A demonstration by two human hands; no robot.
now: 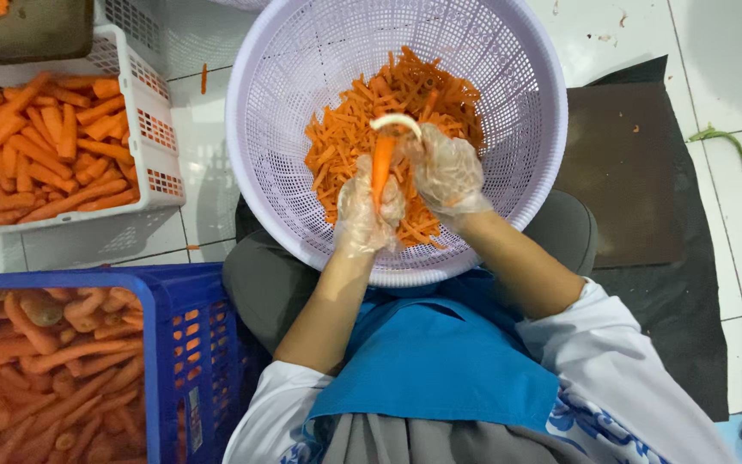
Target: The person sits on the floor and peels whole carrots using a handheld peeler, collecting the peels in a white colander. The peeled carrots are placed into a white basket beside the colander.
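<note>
I count three containers: one round lavender basket (521, 155) of carrot shreds (349, 146), one white crate (152, 112) and one blue crate (173, 344) of whole carrots. Both gloved forearms reach up over the basket. My left hand (364, 210) is wrapped around one carrot (381, 167); my right hand (444, 167) grips a white peeler (395, 122) touching its top.
</note>
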